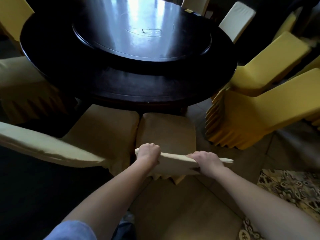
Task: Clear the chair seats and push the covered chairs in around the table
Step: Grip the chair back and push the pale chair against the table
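Both hands are clamped on the top edge of the backrest of the covered chair (pixel 167 130) straight ahead: the left hand (pixel 149 152) curls its fingers over the left end of the edge, and the right hand (pixel 206 161) grips nearer the right end, with a stretch of pale cover between them. This chair stands at the near side of the round dark table (pixel 131 87), the front of its seat reaching the table's rim. Its seat touches that of a neighbouring chair (pixel 103 125) on the left, in the same pale cover, whose backrest slants away to the left. A glossy turntable (pixel 142 32) sits in the middle of the tabletop. To the right, two yellow-covered chairs (pixel 251 108) with pleated skirts stand close together beside the table. A patterned rug (pixel 290 191) lies on the tiled floor at lower right, and a blue sleeve (pixel 69 231) shows on the left arm
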### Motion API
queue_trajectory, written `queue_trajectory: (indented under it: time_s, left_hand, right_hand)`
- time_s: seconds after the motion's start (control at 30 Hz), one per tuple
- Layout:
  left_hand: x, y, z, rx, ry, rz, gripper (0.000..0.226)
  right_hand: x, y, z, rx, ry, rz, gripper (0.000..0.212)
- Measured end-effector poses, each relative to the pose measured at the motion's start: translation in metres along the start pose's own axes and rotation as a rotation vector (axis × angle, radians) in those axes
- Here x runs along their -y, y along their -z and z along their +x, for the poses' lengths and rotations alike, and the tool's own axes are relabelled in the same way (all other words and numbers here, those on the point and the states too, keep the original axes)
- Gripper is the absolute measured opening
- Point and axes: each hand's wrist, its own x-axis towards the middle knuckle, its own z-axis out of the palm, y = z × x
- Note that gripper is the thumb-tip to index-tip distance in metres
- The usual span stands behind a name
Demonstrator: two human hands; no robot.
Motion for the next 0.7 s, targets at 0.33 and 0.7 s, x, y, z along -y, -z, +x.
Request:
queue_trajectory:
  time_s: [0.33,0.7]
  left_hand:
    - [0.057,0.002,-0.018,0.003,-0.193,-0.277,0.062]
    - [0.23,-0.015,-0.109,0.218,-0.011,0.282,0.044]
  right_hand:
    - [0.002,0.005,0.009,0.113,-0.16,0.052,0.043]
    - [0.133,0.027,0.069,-0.029,-0.058,0.208,0.041]
